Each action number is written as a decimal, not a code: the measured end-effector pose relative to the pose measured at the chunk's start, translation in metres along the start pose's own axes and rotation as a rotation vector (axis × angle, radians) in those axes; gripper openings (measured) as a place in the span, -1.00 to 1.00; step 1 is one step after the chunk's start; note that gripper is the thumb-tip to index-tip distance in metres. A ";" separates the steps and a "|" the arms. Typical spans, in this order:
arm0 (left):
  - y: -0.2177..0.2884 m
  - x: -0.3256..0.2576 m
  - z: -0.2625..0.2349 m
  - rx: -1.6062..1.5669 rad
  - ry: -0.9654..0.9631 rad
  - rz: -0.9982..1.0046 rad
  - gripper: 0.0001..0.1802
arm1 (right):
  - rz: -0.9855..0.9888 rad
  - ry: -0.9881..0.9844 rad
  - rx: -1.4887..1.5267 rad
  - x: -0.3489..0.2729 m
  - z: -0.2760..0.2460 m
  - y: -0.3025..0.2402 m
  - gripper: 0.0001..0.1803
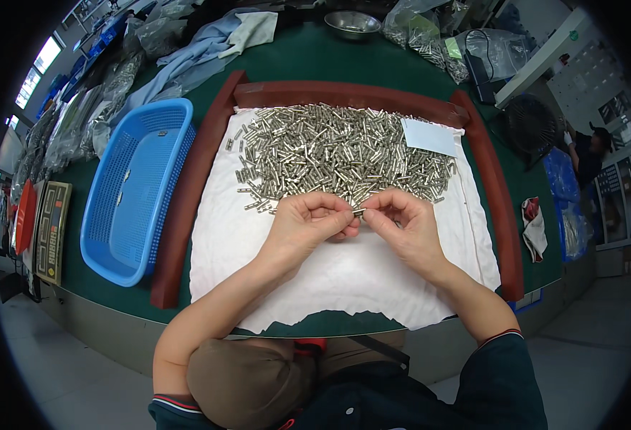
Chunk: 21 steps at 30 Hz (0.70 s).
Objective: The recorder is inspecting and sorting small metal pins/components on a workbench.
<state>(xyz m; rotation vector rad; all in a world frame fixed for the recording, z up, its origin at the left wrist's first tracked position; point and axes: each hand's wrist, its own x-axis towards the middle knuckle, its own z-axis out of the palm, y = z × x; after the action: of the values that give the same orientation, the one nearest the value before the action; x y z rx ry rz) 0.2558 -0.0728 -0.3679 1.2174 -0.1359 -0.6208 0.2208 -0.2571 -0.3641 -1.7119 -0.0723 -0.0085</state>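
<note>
My left hand point(309, 223) and my right hand point(403, 223) meet over a white cloth point(244, 244), fingertips together on a small silver metal pin point(359, 211). Both hands pinch it, one at each end. Just beyond the fingers lies a wide heap of several similar metal pins point(337, 154) spread across the far half of the cloth. A white paper slip point(430, 136) rests on the heap's right side.
A red-brown wooden frame point(193, 179) borders the cloth on three sides. A blue plastic basket point(132, 190) sits to its left on the green table. Bags of parts, a steel bowl point(352, 24), a fan point(529, 127) and a scale point(52, 229) surround the area.
</note>
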 end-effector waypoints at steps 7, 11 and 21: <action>0.001 0.000 0.000 -0.019 -0.009 0.024 -0.85 | 0.017 0.007 -0.008 0.002 0.001 -0.001 -0.89; 0.000 0.002 0.000 -0.008 -0.009 0.018 -0.84 | 0.030 0.005 -0.001 0.002 -0.001 0.001 -0.89; -0.001 0.000 -0.001 -0.021 0.007 0.012 -0.85 | 0.038 0.006 0.011 0.001 0.001 0.000 -0.89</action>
<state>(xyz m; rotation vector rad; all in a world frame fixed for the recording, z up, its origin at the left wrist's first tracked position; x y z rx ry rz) 0.2562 -0.0728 -0.3687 1.1977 -0.1307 -0.6061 0.2217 -0.2557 -0.3641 -1.7019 -0.0348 0.0153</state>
